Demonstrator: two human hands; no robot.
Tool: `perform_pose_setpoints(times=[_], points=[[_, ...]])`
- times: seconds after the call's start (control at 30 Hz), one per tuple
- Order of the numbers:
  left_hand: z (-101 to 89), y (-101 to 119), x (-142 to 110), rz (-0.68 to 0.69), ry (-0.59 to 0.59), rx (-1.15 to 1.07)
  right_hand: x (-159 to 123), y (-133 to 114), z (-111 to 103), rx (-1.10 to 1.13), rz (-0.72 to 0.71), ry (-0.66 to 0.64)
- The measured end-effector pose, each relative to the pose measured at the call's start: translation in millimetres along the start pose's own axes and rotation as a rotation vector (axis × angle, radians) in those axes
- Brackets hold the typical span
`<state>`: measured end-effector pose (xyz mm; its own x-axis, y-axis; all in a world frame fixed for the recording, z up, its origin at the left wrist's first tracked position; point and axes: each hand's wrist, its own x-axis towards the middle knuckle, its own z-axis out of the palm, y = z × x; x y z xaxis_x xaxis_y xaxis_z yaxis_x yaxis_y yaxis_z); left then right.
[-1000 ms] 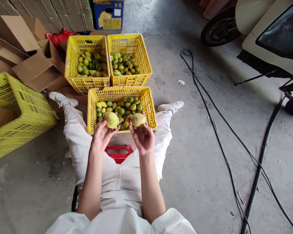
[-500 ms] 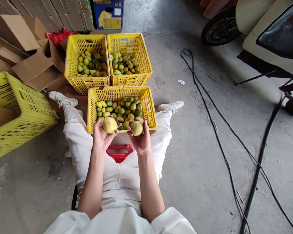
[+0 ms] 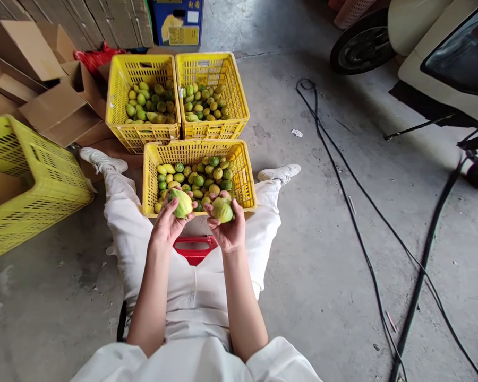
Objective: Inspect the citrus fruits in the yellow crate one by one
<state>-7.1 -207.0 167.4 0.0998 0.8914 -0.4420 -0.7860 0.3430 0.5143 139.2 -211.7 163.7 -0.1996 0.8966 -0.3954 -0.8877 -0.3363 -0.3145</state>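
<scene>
My left hand is closed around a yellow-green lemon, its greener side facing up. In my right hand sits a second, greener lemon, with the fingers wrapped about it. Both hands are held side by side just over the near rim of a yellow plastic crate between my legs. Several green and yellow lemons lie in that crate, and the hands hide a few of them.
Two more yellow crates with lemons, a left one and a right one, stand behind. A taller yellow-green crate and cardboard boxes are at left. Black cables cross the floor near a white vehicle.
Both lemons have been turned in the fingers, so greener sides now face up. The hands stay almost in place, and the crates have not moved.
</scene>
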Motion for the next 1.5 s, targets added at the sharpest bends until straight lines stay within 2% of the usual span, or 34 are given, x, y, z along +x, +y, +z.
perform_pose_setpoints(times=[0.07, 0.13, 0.23, 0.43, 0.53, 0.67, 0.73, 0.87, 1.03, 1.17, 1.27, 1.4, 1.5], points=[[1.8, -2, 0, -0.02, 0.0, 0.021, 2, 3, 2, 0.03, 0.067, 0.006], [4.8, -2, -1, -0.031, 0.0, 0.011, 4, 4, 2, 0.049, 0.076, 0.039], [9.3, -2, -3, 0.009, -0.014, -0.011, 4, 1, 2, 0.065, -0.004, 0.078], [12.1, -6, -2, 0.09, -0.036, -0.005, -3, -6, 2, -0.036, -0.09, 0.01], [12.4, -9, -3, 0.065, -0.076, 0.018, -4, -4, 0, -0.017, -0.091, 0.014], [15.3, -13, -5, -0.008, -0.137, 0.011, -1, -2, -4, 0.074, -0.013, -0.003], [17.7, -13, -4, -0.022, -0.103, 0.011, 0, -2, -5, 0.068, -0.004, 0.014], [20.9, -8, -4, -0.047, 0.011, -0.025, 2, -2, -2, -0.012, -0.093, 0.079], [19.9, -4, -5, 0.071, -0.027, -0.061, -2, -6, 6, -0.069, -0.13, 0.001], [17.3, -5, -4, 0.038, -0.027, -0.058, -5, -5, 9, -0.084, -0.144, 0.01], [14.9, -9, -4, -0.005, -0.047, -0.027, -4, -2, 7, -0.087, -0.13, 0.061], [11.4, -12, -2, -0.042, -0.119, 0.011, 1, -3, -1, -0.078, -0.037, 0.065], [11.0, -11, -1, -0.08, -0.083, 0.005, 3, -5, -3, -0.058, 0.013, 0.071]])
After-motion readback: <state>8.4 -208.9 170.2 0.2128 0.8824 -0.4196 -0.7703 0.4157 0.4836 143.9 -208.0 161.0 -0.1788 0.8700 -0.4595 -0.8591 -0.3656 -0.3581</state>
